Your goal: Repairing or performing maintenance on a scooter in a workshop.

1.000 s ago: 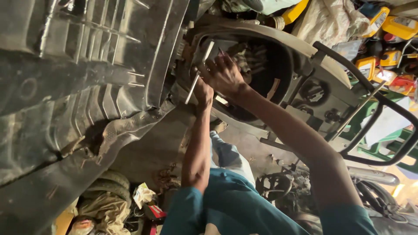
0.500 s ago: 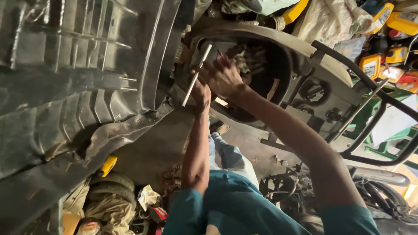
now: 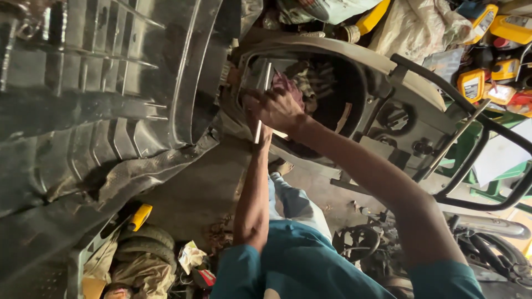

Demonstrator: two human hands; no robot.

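One metal rod (image 3: 261, 99), two hands: right hand (image 3: 277, 108) clenched round rod middle; left hand (image 3: 260, 135) beneath, grip hidden.

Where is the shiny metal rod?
In the head view, the metal rod is up near the top middle, gripped by the person's hands at the rim of the scooter's open storage tub, just right of the ribbed black plastic panel.

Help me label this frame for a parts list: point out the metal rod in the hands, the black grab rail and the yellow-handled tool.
metal rod (image 3: 258, 132), head view, lower end below the hands.
black grab rail (image 3: 487, 130), head view, outer tube.
yellow-handled tool (image 3: 140, 216), head view, middle of the yellow handle.
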